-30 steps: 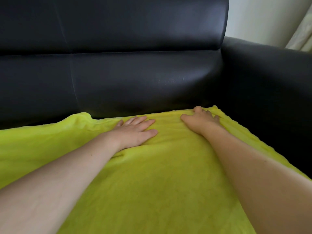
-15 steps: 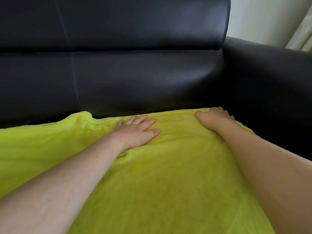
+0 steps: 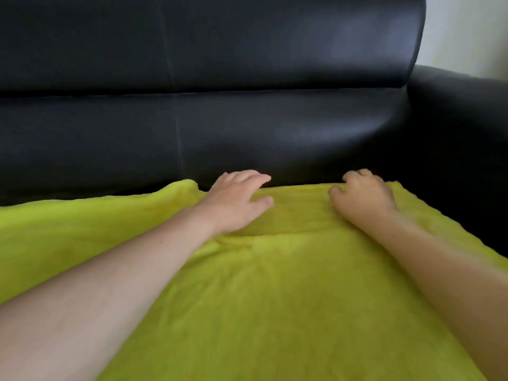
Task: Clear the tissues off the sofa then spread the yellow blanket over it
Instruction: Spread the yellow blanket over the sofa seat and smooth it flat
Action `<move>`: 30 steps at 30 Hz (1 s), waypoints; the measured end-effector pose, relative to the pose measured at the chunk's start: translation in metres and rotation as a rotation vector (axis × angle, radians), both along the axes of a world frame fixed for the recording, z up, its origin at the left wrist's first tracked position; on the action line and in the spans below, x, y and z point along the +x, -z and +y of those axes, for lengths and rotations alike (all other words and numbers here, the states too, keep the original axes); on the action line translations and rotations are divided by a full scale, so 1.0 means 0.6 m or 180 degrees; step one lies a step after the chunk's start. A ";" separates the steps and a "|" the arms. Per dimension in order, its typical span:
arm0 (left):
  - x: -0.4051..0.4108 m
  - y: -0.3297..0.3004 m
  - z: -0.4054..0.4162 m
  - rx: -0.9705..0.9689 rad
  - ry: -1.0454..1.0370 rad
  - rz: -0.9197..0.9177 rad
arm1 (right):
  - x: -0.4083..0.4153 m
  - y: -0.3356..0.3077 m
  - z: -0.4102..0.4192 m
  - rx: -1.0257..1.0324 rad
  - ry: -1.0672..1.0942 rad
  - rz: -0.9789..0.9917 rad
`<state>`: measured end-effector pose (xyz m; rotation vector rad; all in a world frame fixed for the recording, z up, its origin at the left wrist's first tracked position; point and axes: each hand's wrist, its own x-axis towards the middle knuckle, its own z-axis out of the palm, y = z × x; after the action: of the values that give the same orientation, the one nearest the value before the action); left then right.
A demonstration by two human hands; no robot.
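Left hand [image 3: 236,200] palm-down on yellow blanket [image 3: 275,298], fingers extended and relaxed, reaching to the blanket's far edge; thumb apart from the fingers, resting on the cloth. Nothing grasped. Right hand [image 3: 362,198] also on the blanket, near its far right corner; fingers bent at the knuckles, tips pressed down at the far hem. Cannot tell whether cloth is pinched beneath those fingers or only pressed. Hands apart, both bare forearms entering from the near edge of view and lying over the cloth.

Blanket spread over the seat of the sofa [image 3: 247,119], covering the whole near part of the view. Shallow crease running across just behind the left wrist. Far hem close to the seat-back junction, slightly wavy; small raised hump in the hem to the left of the left hand. Right edge running along the foot of the armrest [image 3: 461,127], narrow dark strip showing between.

Beyond: black leather backrest, two padded tiers split by a horizontal seam, one vertical seam left of centre. Armrest rising at right, same black leather. Pale wall [image 3: 467,31] above it, top right.
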<state>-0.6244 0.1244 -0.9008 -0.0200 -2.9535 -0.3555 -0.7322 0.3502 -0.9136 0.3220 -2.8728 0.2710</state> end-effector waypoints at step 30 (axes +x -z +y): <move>0.209 -0.013 -0.435 0.0011 -0.0965 -0.0905 | 0.243 0.014 -0.474 -0.0365 -0.0930 -0.0243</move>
<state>-0.4992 -0.1364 -0.8929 0.5138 -3.1624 -0.3437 -0.5862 0.0659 -0.9219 0.7249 -2.8625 0.5077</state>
